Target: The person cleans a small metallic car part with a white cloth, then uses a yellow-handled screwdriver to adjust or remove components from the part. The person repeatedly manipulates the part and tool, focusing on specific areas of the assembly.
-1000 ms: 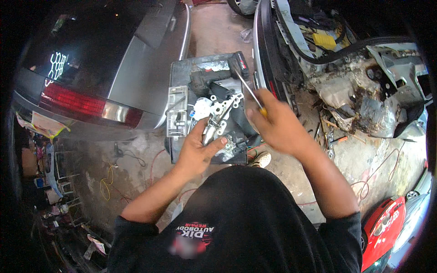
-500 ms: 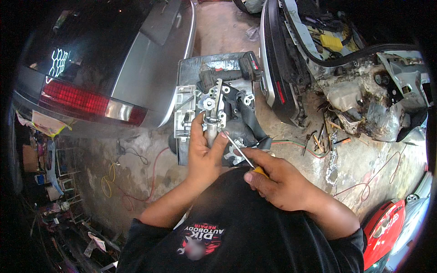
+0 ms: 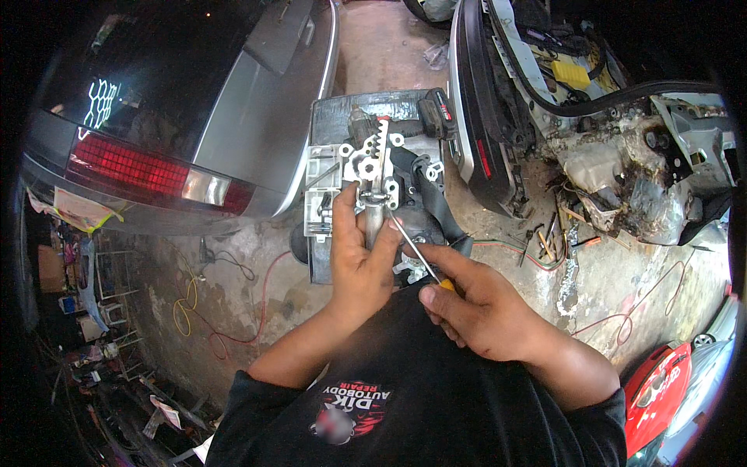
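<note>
My left hand point(image 3: 359, 268) is closed around the cylindrical end of a silver metal mechanism point(image 3: 372, 167). A toothed rack and several bolt-hole lugs show on its far end, facing up. In my right hand point(image 3: 489, 307) is a screwdriver point(image 3: 415, 251), gripped by its yellow handle. Its slim shaft slants up and left to the near end of the mechanism, close to my left thumb. Whether the tip touches the metal or the thumb, I cannot tell. Beneath the mechanism, a dark-topped work surface point(image 3: 331, 117) carries black strap-like webbing point(image 3: 428, 191) and other metal parts.
A cordless power tool point(image 3: 401, 128) lies at the surface's far side. Pale plastic housing point(image 3: 319, 204) lies along its left. A silver car point(image 3: 264, 86) stands left, a stripped car body point(image 3: 599, 156) right. Hand tools point(image 3: 548, 243) and a red hose point(image 3: 264, 300) lie on the floor.
The mechanism has turned in my left hand, so the rack's teeth now show plainly. Both hands sit slightly farther right in the picture; the screwdriver stays against the same area.
</note>
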Motion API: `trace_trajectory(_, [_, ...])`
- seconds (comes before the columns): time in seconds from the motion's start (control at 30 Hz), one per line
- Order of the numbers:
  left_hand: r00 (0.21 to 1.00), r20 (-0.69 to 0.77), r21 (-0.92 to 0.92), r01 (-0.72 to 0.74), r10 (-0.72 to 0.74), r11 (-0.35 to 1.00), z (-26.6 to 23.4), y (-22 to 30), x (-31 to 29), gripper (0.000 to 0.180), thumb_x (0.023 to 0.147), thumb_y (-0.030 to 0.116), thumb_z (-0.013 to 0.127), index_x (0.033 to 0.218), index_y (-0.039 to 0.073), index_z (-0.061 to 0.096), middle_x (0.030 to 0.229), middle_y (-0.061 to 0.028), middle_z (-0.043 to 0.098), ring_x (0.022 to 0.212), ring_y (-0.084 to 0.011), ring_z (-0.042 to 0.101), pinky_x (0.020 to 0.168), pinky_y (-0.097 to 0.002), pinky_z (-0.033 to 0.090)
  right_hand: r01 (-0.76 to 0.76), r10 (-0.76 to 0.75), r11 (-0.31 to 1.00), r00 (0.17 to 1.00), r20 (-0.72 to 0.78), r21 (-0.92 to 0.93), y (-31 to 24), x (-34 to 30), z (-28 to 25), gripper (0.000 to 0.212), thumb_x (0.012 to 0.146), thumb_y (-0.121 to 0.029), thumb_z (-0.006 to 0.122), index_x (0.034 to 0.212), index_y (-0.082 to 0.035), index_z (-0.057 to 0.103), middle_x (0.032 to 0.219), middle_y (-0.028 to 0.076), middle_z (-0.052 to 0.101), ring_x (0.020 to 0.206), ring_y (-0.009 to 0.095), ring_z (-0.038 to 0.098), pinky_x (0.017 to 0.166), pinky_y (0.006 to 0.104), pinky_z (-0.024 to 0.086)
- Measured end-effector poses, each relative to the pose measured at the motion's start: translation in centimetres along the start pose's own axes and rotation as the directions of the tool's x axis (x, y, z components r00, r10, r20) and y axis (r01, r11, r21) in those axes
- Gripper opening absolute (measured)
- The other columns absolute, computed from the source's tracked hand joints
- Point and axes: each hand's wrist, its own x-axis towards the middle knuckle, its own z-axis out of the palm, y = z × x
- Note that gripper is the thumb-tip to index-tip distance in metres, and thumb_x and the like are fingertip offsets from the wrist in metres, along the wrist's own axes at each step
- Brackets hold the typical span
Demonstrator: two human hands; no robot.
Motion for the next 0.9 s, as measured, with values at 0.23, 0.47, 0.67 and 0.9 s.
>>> trace_trajectory(0.23, [0.997,0.076,0.058,-0.018,0.014,0.998,-0.3,0.8,0.1,0.062,0.108,0.007,0.064,0.16,-0.001,0.032,0.131,-0.0133,0.068,0.115,-0.0177,0.066,0.099,-0.0334,0.052,-0.05,0.054,0.968,0.999,-0.008,0.247,0.9,0.3,-2.7,0.031,0.102,-0.009,0.069,0.131,-0.005,0.058,0.093,0.005,0.065,0.071,0.013,0.062,0.063,0.0296,0.051])
trace_trajectory(0.47, [0.966,0.256,0.409,-0.143,0.037,0.901,-0.7,3.7,0.3,0.058,0.095,0.022,0.08,0.143,-0.001,0.054,0.098,-0.0161,0.077,0.082,-0.0195,0.075,0.076,-0.035,0.058,0.27,-0.194,0.927,0.938,-0.286,0.259,0.2,2.0,-6.4,0.046,0.099,-0.02,0.081,0.136,-0.004,0.059,0.098,0.0,0.064,0.078,0.009,0.058,0.07,0.0239,0.049])
trace_trajectory(0.67, [0.937,0.343,0.495,-0.244,0.071,0.834,-0.1,5.1,0.1,0.041,0.096,0.025,0.081,0.125,0.002,0.065,0.095,-0.0201,0.076,0.082,-0.0372,0.079,0.071,-0.0429,0.061,0.341,-0.362,0.932,0.892,-0.27,-0.121,-2.3,3.1,-4.7,0.059,0.089,-0.005,0.09,0.138,-0.003,0.058,0.107,0.0,0.067,0.095,0.008,0.061,0.084,0.0266,0.053])
trace_trajectory(0.9, [0.917,0.393,0.504,-0.281,0.073,0.817,-0.7,4.8,0.3,0.036,0.101,0.023,0.077,0.123,0.0,0.063,0.09,-0.023,0.073,0.079,-0.0439,0.076,0.068,-0.048,0.057,0.404,-0.454,0.884,0.862,-0.224,-0.236,-3.9,2.4,-5.3,0.041,0.09,-0.009,0.089,0.119,-0.002,0.061,0.096,0.006,0.068,0.094,0.01,0.063,0.084,0.031,0.054])
